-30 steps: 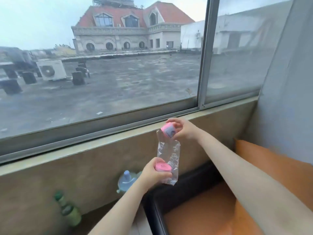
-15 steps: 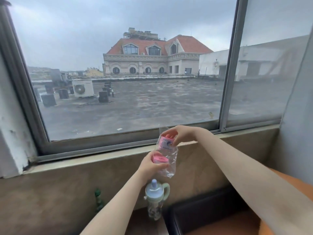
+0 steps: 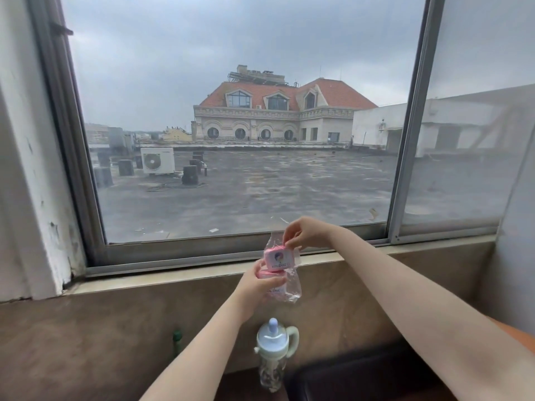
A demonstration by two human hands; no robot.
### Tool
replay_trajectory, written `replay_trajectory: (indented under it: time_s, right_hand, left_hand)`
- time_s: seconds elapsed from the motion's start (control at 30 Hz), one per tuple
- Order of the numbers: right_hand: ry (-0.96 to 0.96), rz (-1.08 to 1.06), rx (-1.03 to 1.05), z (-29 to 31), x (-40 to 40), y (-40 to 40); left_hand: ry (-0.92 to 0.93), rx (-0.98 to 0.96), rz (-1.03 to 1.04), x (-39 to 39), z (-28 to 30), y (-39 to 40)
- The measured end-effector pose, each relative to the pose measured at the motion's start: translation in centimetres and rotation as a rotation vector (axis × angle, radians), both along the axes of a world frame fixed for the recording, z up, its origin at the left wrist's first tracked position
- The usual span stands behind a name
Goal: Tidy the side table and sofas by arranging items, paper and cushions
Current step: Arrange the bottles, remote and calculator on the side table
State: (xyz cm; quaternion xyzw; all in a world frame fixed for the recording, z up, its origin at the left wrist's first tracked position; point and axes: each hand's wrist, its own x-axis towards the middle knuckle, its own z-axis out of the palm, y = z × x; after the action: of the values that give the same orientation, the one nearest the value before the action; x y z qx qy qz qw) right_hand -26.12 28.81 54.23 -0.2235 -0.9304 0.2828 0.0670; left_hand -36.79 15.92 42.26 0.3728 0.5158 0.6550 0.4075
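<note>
A clear plastic bag (image 3: pixel 291 287) hangs in front of the windowsill (image 3: pixel 173 277), held up by both hands. My right hand (image 3: pixel 305 234) pinches the top corner of a small pink box (image 3: pixel 278 260) with a round logo, at the bag's mouth. My left hand (image 3: pixel 256 287) grips a second pink box (image 3: pixel 272 275) through the bag's lower part. Below them stands a baby bottle (image 3: pixel 273 354) with a pale blue lid and a green handle.
A large window (image 3: pixel 246 140) with a grey frame fills the wall ahead. The top of a green bottle (image 3: pixel 177 340) shows at lower left. A dark sofa arm (image 3: pixel 362 374) and an orange cushion (image 3: pixel 518 334) lie at lower right.
The head has tilted up, so the window fills more of the view. My right hand has brought the upper pink box down close to the one in my left hand.
</note>
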Motion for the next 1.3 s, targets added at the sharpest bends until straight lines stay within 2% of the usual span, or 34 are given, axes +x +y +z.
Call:
replay_trajectory:
  time_s: [0.13,0.27,0.43,0.63,0.8,1.0,1.13,1.3]
  right_hand:
    - [-0.051,0.024,-0.071,0.9,0.4,-0.8]
    - [-0.018,0.030,0.129,0.0,-0.3,-1.3]
    - [0.068,0.001,0.206,0.5,-1.2,-1.3]
    - [-0.029,0.079,0.159,1.6,-1.4,-1.8]
    - [-0.096,0.033,0.218,1.3,-1.9,-1.9]
    - [0.074,0.092,0.210,2.2,-3.1,-2.2]
    - [0.094,0.121,0.168,2.4,-3.8,-2.6]
    - [0.025,0.064,0.336,2.2,-4.1,-2.3]
  left_hand:
    - [-0.113,0.051,0.016,-0.4,0.2,-0.6]
    - [-0.102,0.044,-0.035,-0.5,0.5,-0.9]
    - [-0.084,-0.004,-0.103,-0.4,1.2,-1.2]
    - [-0.106,0.002,-0.054,-0.9,0.8,-0.9]
    - [-0.112,0.047,-0.027,-1.4,0.6,-0.6]
    - [-0.121,0.081,-0.054,-2.1,0.8,-0.4]
    - [-0.176,0.097,-0.129,-2.7,0.7,-0.1]
    - [-0.170,0.098,-0.092,-2.9,0.6,-0.2]
